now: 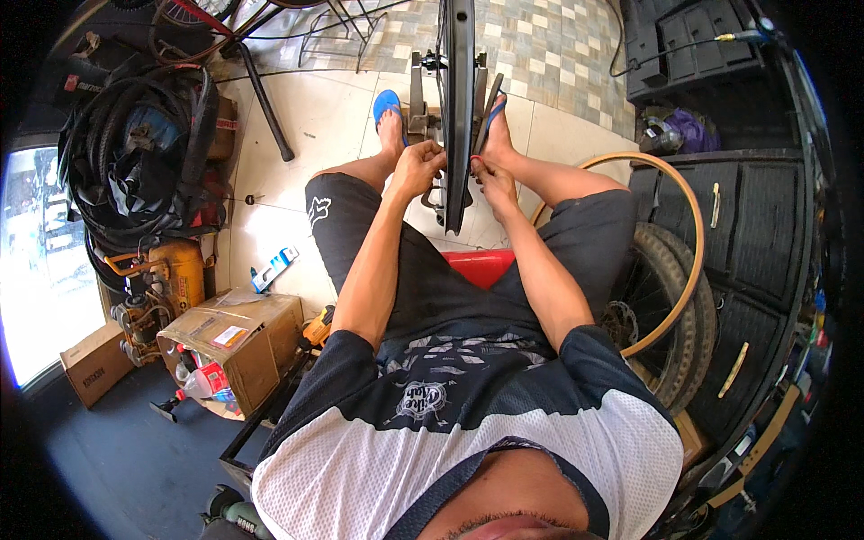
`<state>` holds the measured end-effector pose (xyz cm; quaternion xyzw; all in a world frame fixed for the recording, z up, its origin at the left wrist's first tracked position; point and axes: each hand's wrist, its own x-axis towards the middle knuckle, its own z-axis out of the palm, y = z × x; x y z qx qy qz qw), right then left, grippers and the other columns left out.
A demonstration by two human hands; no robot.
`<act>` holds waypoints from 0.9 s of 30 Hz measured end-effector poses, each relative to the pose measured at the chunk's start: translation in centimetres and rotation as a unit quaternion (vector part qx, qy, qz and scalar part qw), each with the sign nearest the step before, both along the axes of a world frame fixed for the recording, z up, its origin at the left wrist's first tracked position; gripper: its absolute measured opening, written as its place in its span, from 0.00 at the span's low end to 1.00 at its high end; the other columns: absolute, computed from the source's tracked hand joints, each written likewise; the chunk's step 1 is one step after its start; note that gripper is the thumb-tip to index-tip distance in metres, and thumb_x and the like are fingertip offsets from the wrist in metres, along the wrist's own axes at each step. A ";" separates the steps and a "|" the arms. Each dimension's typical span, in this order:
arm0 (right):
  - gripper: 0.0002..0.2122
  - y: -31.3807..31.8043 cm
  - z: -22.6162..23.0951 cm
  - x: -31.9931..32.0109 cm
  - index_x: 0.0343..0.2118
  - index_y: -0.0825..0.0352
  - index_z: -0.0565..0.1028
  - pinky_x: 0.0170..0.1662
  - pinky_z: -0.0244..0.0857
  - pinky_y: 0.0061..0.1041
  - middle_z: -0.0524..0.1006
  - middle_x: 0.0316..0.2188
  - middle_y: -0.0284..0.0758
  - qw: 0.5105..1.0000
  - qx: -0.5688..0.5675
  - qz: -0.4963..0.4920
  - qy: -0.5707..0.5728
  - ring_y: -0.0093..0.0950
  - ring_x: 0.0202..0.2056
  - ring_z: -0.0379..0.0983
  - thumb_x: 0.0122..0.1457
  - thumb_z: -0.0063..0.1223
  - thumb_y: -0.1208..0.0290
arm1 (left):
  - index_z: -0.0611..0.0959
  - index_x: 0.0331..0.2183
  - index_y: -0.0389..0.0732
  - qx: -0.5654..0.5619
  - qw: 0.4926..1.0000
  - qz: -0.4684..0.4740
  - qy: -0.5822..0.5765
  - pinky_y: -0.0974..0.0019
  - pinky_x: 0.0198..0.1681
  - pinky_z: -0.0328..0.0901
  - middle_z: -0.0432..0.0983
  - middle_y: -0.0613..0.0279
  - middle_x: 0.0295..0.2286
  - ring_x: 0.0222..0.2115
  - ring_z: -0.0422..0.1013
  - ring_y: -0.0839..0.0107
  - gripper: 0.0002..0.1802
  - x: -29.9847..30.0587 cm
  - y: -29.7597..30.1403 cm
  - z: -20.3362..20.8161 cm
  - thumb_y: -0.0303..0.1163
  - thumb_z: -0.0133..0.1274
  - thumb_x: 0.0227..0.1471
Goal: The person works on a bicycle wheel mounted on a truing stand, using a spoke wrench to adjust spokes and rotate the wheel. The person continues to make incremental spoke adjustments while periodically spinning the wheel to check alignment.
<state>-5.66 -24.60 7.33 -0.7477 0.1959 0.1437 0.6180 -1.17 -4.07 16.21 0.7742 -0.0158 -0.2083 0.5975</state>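
Upright between my knees stands a bicycle wheel with a black rim (458, 117), seen nearly edge-on and without a tire. It sits in a metal wheel stand (418, 99), whose arms rise on both sides of the hub. My left hand (419, 169) is at the rim's left side, fingers pinched close to the spokes; what they hold, if anything, is hidden. On the rim's right side, my right hand (495, 186) has its thumb and fingers closed on a small red tool (476, 159), mostly covered by the fingers.
A red seat (481, 266) shows between my thighs. To the left are a cardboard box (243, 337) of bottles, a yellow machine (178, 274) and a pile of black tires (99, 171). A tan hoop (697, 236), spare wheels (670, 297) and black drawers (751, 207) stand right.
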 end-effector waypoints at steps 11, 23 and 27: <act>0.15 1.3 -0.8 -0.5 0.34 0.74 0.82 0.29 0.70 0.25 0.82 0.25 0.36 0.994 -0.065 0.083 -0.035 0.23 0.26 0.78 0.61 0.60 0.62 | 0.82 0.37 0.36 -0.006 0.992 0.043 -0.117 0.57 0.34 0.69 0.79 0.52 0.25 0.28 0.76 0.61 0.13 0.8 -0.4 -11.7 0.31 0.61 0.48; 0.17 2.1 -0.4 -1.4 0.28 0.70 0.81 0.32 0.69 0.28 0.82 0.24 0.37 0.991 -0.106 0.072 -0.046 0.26 0.26 0.78 0.55 0.65 0.56 | 0.77 0.44 0.39 -0.038 0.999 -0.020 0.025 0.67 0.29 0.64 0.74 0.63 0.30 0.27 0.68 0.73 0.20 -0.6 0.3 -6.3 0.36 0.64 0.52; 0.16 2.8 0.9 -1.0 0.28 0.70 0.81 0.33 0.69 0.29 0.82 0.25 0.37 0.990 -0.106 0.080 -0.055 0.27 0.27 0.79 0.54 0.66 0.58 | 0.77 0.42 0.38 -0.007 1.000 0.006 0.004 0.69 0.24 0.62 0.72 0.66 0.25 0.23 0.67 0.75 0.18 -0.2 0.3 -6.1 0.38 0.62 0.54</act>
